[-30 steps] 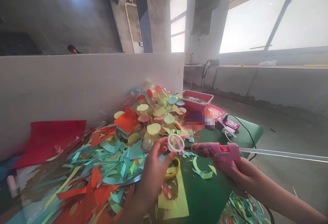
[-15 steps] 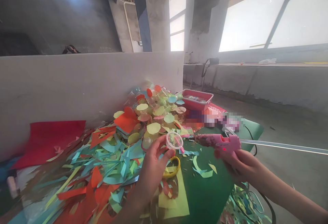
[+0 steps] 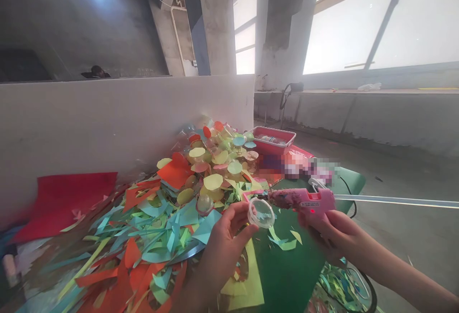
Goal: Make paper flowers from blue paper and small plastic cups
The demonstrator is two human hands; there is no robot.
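Note:
My left hand (image 3: 234,232) pinches a small clear plastic cup (image 3: 261,213) by its side, the round rim facing me. In my right hand (image 3: 332,232) is a pink hot glue gun (image 3: 317,201), its red light lit and a long clear glue stick (image 3: 394,201) jutting from the back. The gun's nozzle points left, just above the cup's rim; whether they touch I cannot tell. Left of the cup lies a heap of clear plastic pieces topped with coloured paper discs (image 3: 213,181). Yellow paper (image 3: 251,289) lies under my left wrist.
Blue, green and orange paper scraps (image 3: 158,236) cover the left of the green table (image 3: 287,275). A red sheet (image 3: 71,203) lies far left. Behind stands a pink basket (image 3: 274,145), against a white partition (image 3: 125,122). A bin of scraps (image 3: 346,284) sits below the right edge.
My left hand has moved right with the cup, bringing it under the nozzle and turning its opening more toward me. The yellow ring by my fingers is now hidden. The glue gun has barely shifted.

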